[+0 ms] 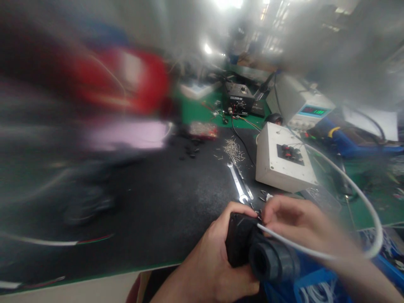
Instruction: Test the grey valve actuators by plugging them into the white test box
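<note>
My left hand (210,261) is wrapped round a black plastic part (243,246) with a round dark-grey collar (274,261), held just over the bench's near edge. My right hand (296,221) sits directly to the right of it, fingers curled in a pinch on a white cable (362,198) at the top of the black part. The cable loops up and right, then back towards a white box (284,158).
A wrench (238,183) and a pile of small metal pins (233,149) lie on the black mat (158,202). A black control unit (241,101) and a power supply with a lit display (312,110) stand behind. Blue bin (315,282) at lower right. The left side is motion-blurred.
</note>
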A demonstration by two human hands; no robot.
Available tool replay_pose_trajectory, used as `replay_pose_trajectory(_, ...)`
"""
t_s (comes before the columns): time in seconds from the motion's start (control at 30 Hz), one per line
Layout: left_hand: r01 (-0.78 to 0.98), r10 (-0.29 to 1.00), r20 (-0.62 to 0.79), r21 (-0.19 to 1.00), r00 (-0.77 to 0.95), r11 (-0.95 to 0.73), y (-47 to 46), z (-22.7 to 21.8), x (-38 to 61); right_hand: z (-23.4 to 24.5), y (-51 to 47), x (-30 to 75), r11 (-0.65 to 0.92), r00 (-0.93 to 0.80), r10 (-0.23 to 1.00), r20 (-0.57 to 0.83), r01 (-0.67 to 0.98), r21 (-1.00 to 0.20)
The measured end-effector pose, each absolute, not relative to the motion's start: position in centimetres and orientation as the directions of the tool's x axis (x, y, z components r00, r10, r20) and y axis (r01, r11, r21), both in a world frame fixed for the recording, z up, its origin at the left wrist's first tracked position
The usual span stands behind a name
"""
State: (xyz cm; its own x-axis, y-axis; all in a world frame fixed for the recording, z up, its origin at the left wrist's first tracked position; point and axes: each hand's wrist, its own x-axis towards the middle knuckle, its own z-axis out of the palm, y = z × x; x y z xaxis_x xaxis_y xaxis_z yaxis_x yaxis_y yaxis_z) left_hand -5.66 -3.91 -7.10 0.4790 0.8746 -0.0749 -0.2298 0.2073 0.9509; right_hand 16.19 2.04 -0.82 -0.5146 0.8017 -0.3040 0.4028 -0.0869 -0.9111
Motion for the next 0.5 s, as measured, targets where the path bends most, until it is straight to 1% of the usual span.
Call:
replay_pose_trajectory(0.07, -0.319, 0.898, -0.101, 0.913, 0.428, 0.255, -3.9, -7.2, -5.8, -1.0, 2.4, 16.5, -0.058, -0.457, 0.846, -0.274, 0.432, -0.900)
replay_pose_trajectory(0.13, -0.431, 0.915, -0.166, 0.841, 0.366, 0.326, -3.8, -7.2, -6.1, -1.5, 2.6, 17.5, 0.063, -0.414, 0.892, -0.180, 0.509, -0.858)
replay_pose_trajectory(0.17, -0.495, 0.919, -0.203, 0.792, 0.337, 0.357, -3.7, -7.2, -6.2, -1.9, 2.5, 18.1, 0.150, -0.415, 0.902, -0.121, 0.562, -0.814)
replay_pose_trajectory(0.23, -0.622, 0.923, -0.242, 0.684, 0.300, 0.382, -3.6, -7.2, -6.5, -3.0, 2.3, 19.3, 0.329, -0.465, 0.885, -0.022, 0.658, -0.677)
replay_pose_trajectory(0.3, -0.687, 0.927, -0.245, 0.623, 0.284, 0.375, -3.5, -7.1, -6.6, -4.2, 2.0, 20.4, 0.454, -0.538, 0.843, 0.002, 0.711, -0.537)
replay_pose_trajectory(0.33, -0.689, 0.925, -0.249, 0.617, 0.286, 0.379, -3.5, -7.0, -6.6, -4.8, 1.8, 20.8, 0.492, -0.565, 0.825, -0.005, 0.722, -0.486)
replay_pose_trajectory(0.4, -0.666, 0.919, -0.257, 0.634, 0.300, 0.394, -3.6, -7.0, -6.5, -5.7, 1.4, 21.1, 0.529, -0.590, 0.808, -0.014, 0.735, -0.424)
replay_pose_trajectory(0.5, -0.635, 0.911, -0.256, 0.655, 0.324, 0.410, -3.6, -7.0, -6.5, -6.4, 1.0, 20.8, 0.527, -0.588, 0.808, -0.030, 0.746, -0.407)
